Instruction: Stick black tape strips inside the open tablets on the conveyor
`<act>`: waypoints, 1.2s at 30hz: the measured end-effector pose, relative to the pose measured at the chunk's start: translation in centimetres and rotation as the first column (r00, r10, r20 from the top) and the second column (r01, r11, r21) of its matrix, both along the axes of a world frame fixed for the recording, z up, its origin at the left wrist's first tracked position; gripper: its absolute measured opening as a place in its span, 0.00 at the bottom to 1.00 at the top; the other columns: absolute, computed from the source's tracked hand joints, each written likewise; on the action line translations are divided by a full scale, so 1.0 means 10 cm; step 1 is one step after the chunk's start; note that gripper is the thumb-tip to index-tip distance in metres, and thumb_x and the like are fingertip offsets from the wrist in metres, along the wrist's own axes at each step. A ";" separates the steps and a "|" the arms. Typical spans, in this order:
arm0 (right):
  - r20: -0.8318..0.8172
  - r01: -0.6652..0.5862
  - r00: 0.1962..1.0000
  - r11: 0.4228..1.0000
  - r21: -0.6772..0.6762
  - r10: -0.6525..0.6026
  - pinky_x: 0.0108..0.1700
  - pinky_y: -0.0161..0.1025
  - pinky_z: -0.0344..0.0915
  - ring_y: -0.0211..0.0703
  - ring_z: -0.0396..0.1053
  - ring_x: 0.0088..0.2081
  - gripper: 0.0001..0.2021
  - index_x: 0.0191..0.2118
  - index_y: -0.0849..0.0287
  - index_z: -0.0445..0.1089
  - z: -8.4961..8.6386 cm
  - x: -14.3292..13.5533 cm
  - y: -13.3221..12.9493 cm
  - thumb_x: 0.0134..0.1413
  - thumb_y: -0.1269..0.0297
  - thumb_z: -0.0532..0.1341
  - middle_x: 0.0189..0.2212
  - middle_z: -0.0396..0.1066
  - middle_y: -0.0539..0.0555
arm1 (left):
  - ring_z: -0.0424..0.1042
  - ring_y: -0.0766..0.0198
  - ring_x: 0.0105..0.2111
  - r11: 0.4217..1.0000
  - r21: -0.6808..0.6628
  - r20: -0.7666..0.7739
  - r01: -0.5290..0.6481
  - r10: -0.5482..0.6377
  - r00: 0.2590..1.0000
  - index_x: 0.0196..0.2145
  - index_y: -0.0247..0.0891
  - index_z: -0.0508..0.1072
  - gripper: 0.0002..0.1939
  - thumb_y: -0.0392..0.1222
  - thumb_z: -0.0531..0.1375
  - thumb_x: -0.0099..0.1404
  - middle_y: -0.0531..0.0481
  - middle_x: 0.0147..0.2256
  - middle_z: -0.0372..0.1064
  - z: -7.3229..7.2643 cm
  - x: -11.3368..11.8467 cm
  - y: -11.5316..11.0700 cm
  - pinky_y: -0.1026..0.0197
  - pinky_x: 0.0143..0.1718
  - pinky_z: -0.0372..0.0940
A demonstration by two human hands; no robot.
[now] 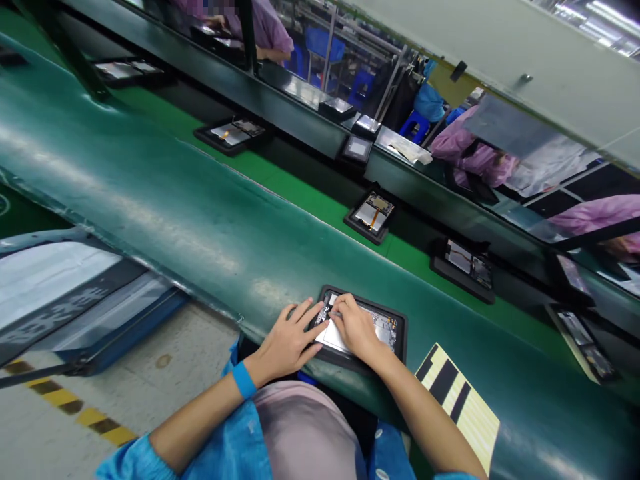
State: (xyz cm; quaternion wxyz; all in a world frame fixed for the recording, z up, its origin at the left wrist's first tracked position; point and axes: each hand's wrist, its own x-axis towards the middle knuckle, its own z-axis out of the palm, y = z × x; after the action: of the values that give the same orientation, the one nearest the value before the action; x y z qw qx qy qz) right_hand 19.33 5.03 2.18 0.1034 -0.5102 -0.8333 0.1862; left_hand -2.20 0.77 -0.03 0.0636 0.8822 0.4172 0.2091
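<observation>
An opened tablet [387, 325], its circuit board and pale inner panel exposed, lies in a black tray [404, 343] on the green bench. My left hand [290, 337] rests over the tablet's left end with its fingers spread. At the upper left of the tablet, my right hand [356, 330] has thumb and fingertips pinched together. What lies between those fingertips, if anything, is too small to make out. Beside my right forearm is a pale yellow sheet [473, 423] bearing several black strips.
Beyond the green bench [190, 220] runs a bright green conveyor [300, 197] carrying several opened tablets, one being a nearby tablet [373, 215]. People in pink sleeves [453, 140] work across the line. A grey-blue bin [100, 313] stands on the floor at left.
</observation>
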 end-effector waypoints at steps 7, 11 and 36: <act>-0.132 0.111 0.985 0.994 0.010 -0.109 0.45 0.40 0.68 0.45 0.72 0.42 0.07 0.46 0.55 0.68 0.02 0.10 0.03 0.65 0.69 0.57 0.46 0.68 0.55 | 0.54 0.39 0.68 0.998 -0.055 -0.047 -0.005 0.002 0.999 0.65 0.49 0.66 0.26 0.51 0.56 0.72 0.43 0.70 0.54 -0.01 0.01 0.05 0.36 0.62 0.54; -0.243 0.179 0.956 0.983 0.042 -0.164 0.46 0.39 0.67 0.45 0.71 0.43 0.08 0.47 0.56 0.69 0.08 0.32 0.02 0.66 0.65 0.56 0.45 0.70 0.56 | 0.52 0.38 0.69 0.997 -0.067 -0.055 -0.030 0.026 0.998 0.66 0.48 0.65 0.28 0.53 0.57 0.71 0.41 0.71 0.51 0.00 0.05 0.09 0.34 0.64 0.52; 0.293 0.498 0.809 0.859 0.122 -0.510 0.47 0.39 0.65 0.49 0.75 0.47 0.12 0.53 0.57 0.69 0.27 0.81 1.90 0.66 0.67 0.61 0.51 0.72 0.59 | 0.48 0.39 0.71 0.997 -0.013 -0.200 0.079 -0.080 0.977 0.72 0.55 0.49 0.45 0.47 0.66 0.63 0.45 0.73 0.40 -0.29 0.29 -0.10 0.31 0.69 0.44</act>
State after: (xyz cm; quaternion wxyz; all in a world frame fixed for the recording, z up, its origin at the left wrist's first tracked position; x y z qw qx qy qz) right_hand 27.46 24.02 4.92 0.0247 -0.7336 -0.6772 0.0517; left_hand 0.74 -0.23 -2.96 0.0317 0.9146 0.3863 0.1155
